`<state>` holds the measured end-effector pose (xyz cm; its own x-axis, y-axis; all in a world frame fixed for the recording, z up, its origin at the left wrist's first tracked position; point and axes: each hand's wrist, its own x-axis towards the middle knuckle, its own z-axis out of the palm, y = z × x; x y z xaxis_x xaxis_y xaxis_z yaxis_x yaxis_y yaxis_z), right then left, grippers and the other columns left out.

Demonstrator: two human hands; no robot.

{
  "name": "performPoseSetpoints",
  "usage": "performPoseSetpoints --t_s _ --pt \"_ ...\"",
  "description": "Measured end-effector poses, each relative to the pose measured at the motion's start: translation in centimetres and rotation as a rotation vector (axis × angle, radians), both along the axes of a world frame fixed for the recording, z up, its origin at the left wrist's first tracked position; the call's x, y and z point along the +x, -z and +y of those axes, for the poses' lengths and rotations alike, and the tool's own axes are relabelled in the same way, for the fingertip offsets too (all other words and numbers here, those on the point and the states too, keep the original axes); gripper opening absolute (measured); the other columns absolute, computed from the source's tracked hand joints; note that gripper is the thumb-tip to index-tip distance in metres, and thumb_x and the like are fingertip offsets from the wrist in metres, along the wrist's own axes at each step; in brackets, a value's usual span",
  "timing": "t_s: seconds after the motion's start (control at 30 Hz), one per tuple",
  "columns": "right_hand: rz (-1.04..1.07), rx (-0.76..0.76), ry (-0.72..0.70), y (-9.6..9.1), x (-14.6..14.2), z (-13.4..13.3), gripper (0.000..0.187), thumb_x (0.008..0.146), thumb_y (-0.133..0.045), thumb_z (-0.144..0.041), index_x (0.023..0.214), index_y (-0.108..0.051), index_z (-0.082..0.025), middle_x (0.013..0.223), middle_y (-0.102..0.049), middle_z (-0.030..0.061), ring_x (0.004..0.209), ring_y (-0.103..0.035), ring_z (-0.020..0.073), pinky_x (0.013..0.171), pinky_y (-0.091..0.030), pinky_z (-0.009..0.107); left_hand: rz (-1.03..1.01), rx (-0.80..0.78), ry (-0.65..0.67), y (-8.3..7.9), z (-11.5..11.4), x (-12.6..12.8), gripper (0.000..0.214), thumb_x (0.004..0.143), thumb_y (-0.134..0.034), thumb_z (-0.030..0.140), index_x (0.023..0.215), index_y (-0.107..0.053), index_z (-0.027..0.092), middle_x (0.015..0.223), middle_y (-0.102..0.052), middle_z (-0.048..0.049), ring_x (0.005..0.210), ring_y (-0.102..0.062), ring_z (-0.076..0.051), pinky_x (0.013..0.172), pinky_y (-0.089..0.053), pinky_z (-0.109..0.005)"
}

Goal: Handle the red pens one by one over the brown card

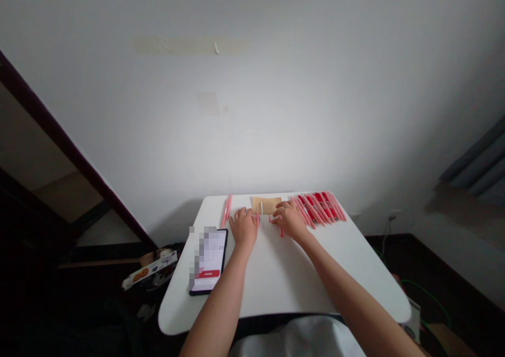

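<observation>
The phone (209, 259)'s writing looks too small to read. Left hand (243, 229) beside slim pink tube (258, 219), right hand (290, 220) beside red tube (281, 232); whether either pinches cannot be told.

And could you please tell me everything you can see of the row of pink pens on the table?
The row of pink pens lies at the far right corner of the white table, near the wall. The slim pens lie close side by side, slanted, pale pink with deeper red parts, and look like plastic. Its left end is beside the right hand; whether they touch is unclear. Finer details are too small to tell.
</observation>
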<state>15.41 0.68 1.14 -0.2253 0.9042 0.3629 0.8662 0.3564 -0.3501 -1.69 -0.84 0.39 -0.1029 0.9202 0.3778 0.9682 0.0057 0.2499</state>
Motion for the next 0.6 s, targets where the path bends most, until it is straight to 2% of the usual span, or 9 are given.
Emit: performPoseSetpoints --t_s 0.13,0.33,0.5,0.6 --pt "0.093 0.042 -0.054 0.1 0.2 0.1 0.009 0.081 -0.068 -0.025 0.076 -0.074 -0.022 0.107 -0.066 0.0082 0.107 -0.048 0.0262 0.090 -0.041 0.040 -0.010 -0.006 0.002 -0.1 0.0 0.0 0.030 0.090 -0.044 0.028 0.111 -0.065 0.023 0.121 -0.062 -0.0091 0.117 -0.051 -0.026 0.098 -0.036 -0.045" --pt "0.227 0.208 -0.078 0.2 1.6 0.1 0.019 0.086 -0.062 -0.035 0.076 -0.072 -0.023 0.095 -0.067 0.0087 0.099 -0.050 0.0255 0.086 -0.041 0.040 -0.034 0.003 0.002 -0.2 0.0 0.0 0.028 0.089 -0.046 0.026 0.108 -0.066 0.022 0.120 -0.062 -0.0096 0.115 -0.052 -0.027 0.097 -0.036 -0.046" --pt "0.296 0.245 -0.060 1.2 3.0 -0.1 0.016 0.087 -0.060 -0.032 0.081 -0.070 -0.022 0.083 -0.068 0.0067 0.091 -0.052 0.0245 0.083 -0.041 0.039 -0.038 0.058 -0.008 -0.1 0.2 -0.3 0.028 0.087 -0.048 0.025 0.107 -0.067 0.020 0.113 -0.064 -0.0117 0.107 -0.053 -0.027 0.093 -0.038 -0.043" --pt "0.340 0.276 -0.055 2.0 3.3 -0.3 0.015 0.088 -0.058 -0.029 0.084 -0.070 -0.021 0.082 -0.068 0.0055 0.091 -0.053 0.0232 0.084 -0.042 0.038 -0.059 0.137 -0.005 0.1 0.5 -0.3 0.028 0.087 -0.050 0.028 0.107 -0.067 0.019 0.112 -0.063 -0.0129 0.106 -0.051 -0.028 0.093 -0.039 -0.043"
